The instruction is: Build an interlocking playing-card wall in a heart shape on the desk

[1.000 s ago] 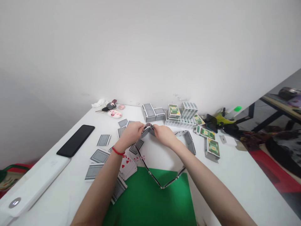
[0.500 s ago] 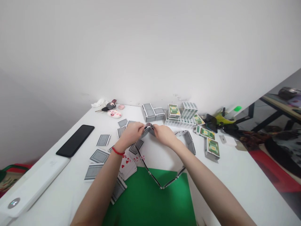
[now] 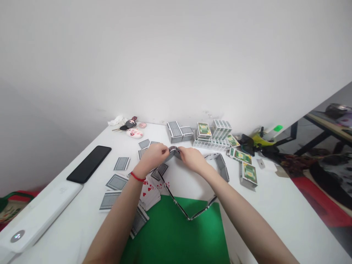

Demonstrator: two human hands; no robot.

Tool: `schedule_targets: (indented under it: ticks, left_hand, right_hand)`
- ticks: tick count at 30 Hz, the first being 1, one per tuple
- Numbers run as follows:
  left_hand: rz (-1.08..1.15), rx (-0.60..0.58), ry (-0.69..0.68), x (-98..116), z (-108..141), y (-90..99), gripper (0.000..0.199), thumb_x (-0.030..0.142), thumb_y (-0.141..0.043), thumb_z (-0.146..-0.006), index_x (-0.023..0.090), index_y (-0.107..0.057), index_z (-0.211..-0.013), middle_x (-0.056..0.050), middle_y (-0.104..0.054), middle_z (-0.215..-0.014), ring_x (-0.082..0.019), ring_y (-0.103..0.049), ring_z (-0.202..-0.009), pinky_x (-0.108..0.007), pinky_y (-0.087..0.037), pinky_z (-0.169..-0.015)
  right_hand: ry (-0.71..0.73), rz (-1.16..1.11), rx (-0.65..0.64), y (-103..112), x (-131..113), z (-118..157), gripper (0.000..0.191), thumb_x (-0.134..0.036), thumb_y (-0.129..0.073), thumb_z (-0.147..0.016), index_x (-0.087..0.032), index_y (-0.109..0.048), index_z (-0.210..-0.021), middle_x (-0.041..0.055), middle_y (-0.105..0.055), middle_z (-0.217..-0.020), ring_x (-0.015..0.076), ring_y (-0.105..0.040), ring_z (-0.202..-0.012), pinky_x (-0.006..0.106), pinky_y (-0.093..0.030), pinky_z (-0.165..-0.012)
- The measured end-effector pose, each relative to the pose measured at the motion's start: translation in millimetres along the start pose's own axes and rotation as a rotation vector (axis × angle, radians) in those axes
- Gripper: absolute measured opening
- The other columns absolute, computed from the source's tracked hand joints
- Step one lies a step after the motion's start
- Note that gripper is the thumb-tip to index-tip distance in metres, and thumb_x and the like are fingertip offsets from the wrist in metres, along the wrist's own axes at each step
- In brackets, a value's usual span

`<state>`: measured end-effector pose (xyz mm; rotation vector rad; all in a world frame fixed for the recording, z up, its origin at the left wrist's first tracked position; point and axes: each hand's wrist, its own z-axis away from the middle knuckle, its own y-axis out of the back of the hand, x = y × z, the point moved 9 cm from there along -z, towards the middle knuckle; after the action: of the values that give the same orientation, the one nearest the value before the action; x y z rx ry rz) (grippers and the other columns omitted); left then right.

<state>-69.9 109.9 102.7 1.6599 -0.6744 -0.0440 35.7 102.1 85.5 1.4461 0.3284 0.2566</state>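
Observation:
A chain of linked playing cards (image 3: pixel 221 168) stands on edge in a rough ring, its front part over a green sheet (image 3: pixel 178 234). At the ring's far side my left hand (image 3: pixel 154 157) pinches the chain, a red string round its wrist. Close beside it, my right hand (image 3: pixel 192 158) grips the same part of the chain, where the cards bend between both hands. Fingertips hide the exact joint. Face-up red cards (image 3: pixel 148 192) lie near my left wrist, and face-down cards (image 3: pixel 121 163) are scattered further left.
Card blocks (image 3: pixel 176 132) and stacked green-and-white card boxes (image 3: pixel 218 132) stand by the wall. More boxes (image 3: pixel 248 174) lie at the right. A phone (image 3: pixel 89 164), a long white device (image 3: pixel 46 216), keys and a small pink-spotted item (image 3: pixel 135 133) are on the left.
The bend of cards between my fingertips is slightly flatter and wider. Both hands keep their hold, and the rest of the view has only shifted slightly.

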Motion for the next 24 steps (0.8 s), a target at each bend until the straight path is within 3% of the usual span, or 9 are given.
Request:
schedule_targets:
  ticks: [4,6,11,19,24]
  left_hand:
    - [-0.099,0.149,-0.09,9.7,0.6,6.0,0.024,0.022,-0.043,-0.084,0.018,-0.066,-0.087,-0.007,-0.064,-0.089,-0.017,-0.057,-0.082,-0.026,-0.039,-0.068]
    - [-0.111,0.189,-0.157,15.7,1.5,5.2,0.025,0.018,-0.043,-0.084,0.02,-0.065,-0.096,-0.006,-0.066,-0.093,-0.018,-0.057,-0.088,-0.028,-0.041,-0.074]
    - [-0.143,0.181,-0.157,14.2,3.2,1.2,0.025,0.015,-0.044,-0.084,0.022,-0.066,-0.091,-0.003,-0.069,-0.087,-0.018,-0.061,-0.082,-0.027,-0.042,-0.065]
    - [-0.151,0.148,-0.14,6.4,4.7,6.5,0.027,0.009,-0.048,-0.077,0.022,-0.068,-0.091,-0.003,-0.07,-0.092,-0.018,-0.062,-0.084,-0.027,-0.044,-0.067]
    - [-0.163,0.348,-0.079,-23.3,11.6,40.4,0.025,0.01,-0.045,-0.078,0.019,-0.068,-0.086,-0.006,-0.069,-0.094,-0.021,-0.058,-0.092,-0.032,-0.043,-0.082]
  right_hand:
    - [0.014,0.008,0.014,-2.4,-3.2,3.0,0.037,-0.023,-0.024,-0.091,-0.018,-0.045,-0.121,0.0124,-0.067,-0.097,0.0239,-0.063,-0.085,0.03,-0.041,-0.068]
    - [0.016,0.017,0.007,-4.6,-4.6,4.6,0.038,-0.021,-0.025,-0.091,-0.018,-0.042,-0.125,0.0126,-0.066,-0.101,0.0238,-0.063,-0.087,0.031,-0.042,-0.07]
    - [0.013,0.041,0.007,-7.4,-7.6,9.4,0.04,-0.019,-0.025,-0.09,-0.017,-0.039,-0.127,0.0128,-0.065,-0.106,0.0231,-0.063,-0.089,0.03,-0.043,-0.071]
    - [0.042,0.061,-0.014,-8.8,-10.5,12.6,0.039,-0.016,-0.029,-0.089,-0.016,-0.04,-0.126,0.013,-0.064,-0.105,0.0232,-0.062,-0.09,0.03,-0.044,-0.071]
    - [0.041,0.076,-0.019,-10.3,-11.5,13.5,0.04,-0.011,-0.03,-0.086,-0.014,-0.04,-0.125,0.0149,-0.064,-0.104,0.0223,-0.062,-0.09,0.03,-0.044,-0.072]
